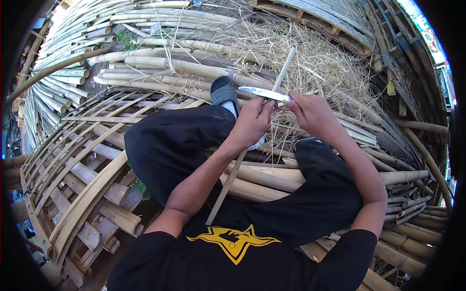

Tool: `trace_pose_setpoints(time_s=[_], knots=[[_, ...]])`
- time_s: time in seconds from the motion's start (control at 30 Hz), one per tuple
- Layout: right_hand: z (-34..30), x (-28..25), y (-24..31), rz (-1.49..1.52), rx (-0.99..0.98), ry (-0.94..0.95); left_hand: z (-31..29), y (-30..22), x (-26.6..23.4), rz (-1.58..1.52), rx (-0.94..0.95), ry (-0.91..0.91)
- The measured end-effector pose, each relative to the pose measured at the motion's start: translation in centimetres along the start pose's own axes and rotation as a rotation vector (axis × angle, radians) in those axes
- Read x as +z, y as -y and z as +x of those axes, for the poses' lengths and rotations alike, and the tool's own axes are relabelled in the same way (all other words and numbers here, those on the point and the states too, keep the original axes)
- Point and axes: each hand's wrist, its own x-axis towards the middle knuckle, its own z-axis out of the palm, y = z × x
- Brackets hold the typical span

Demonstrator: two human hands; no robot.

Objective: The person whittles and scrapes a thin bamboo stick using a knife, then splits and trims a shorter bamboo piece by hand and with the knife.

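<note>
A long narrow bamboo strip runs slantwise through my grasp, its far end up over the straw and its near end down by my shirt. My left hand is closed around the strip near its middle. In my right hand is a knife, whose handle is mostly hidden by the fingers. The pale, shiny blade lies across the strip and points left, just above my left thumb. Whether the edge bites into the strip I cannot make out.
Dry straw and shavings lie beyond my hands. Bamboo poles stretch across the ground, with more under my legs. At left is a woven bamboo frame. Wooden pallets stand at the far right. My sandalled foot sits beside the blade tip.
</note>
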Motion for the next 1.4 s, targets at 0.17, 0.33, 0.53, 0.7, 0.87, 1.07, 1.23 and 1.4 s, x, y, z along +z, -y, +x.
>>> trace_pose_setpoints(time_s=[0.17, 0.33, 0.53, 0.7, 0.87, 1.07, 1.23, 1.4], knots=[[-0.2, -2.2, -11.9, -0.090, 0.516, -0.138, -1.3, 1.1, 0.7, 0.100, 0.021, 0.075], [-5.3, -2.7, -18.3, 0.133, 0.692, -0.442, -0.4, 0.0, 0.4, -0.024, -0.033, 0.025], [-1.9, -2.4, -3.6, 0.364, 0.223, -0.049, -0.7, -0.5, 0.5, 0.093, -0.022, -0.021], [-1.1, -1.0, -0.3, 0.165, 0.053, 0.109, -0.4, -0.2, 0.4, 0.123, 0.033, -0.019], [-1.1, -0.3, 0.4, 0.176, 0.081, 0.218, -0.2, 1.3, 0.0, 0.175, -0.031, -0.055], [-0.7, 0.7, -1.1, 0.053, -0.028, 0.061, -0.5, 0.1, 0.2, 0.065, 0.002, -0.038], [0.0, 1.0, -3.4, -0.105, -0.048, -0.027, 0.5, 0.9, 0.1, -0.116, -0.059, -0.010], [0.4, 0.6, -5.1, -0.121, -0.073, -0.054, 0.7, -0.1, 0.5, -0.180, -0.118, 0.021]])
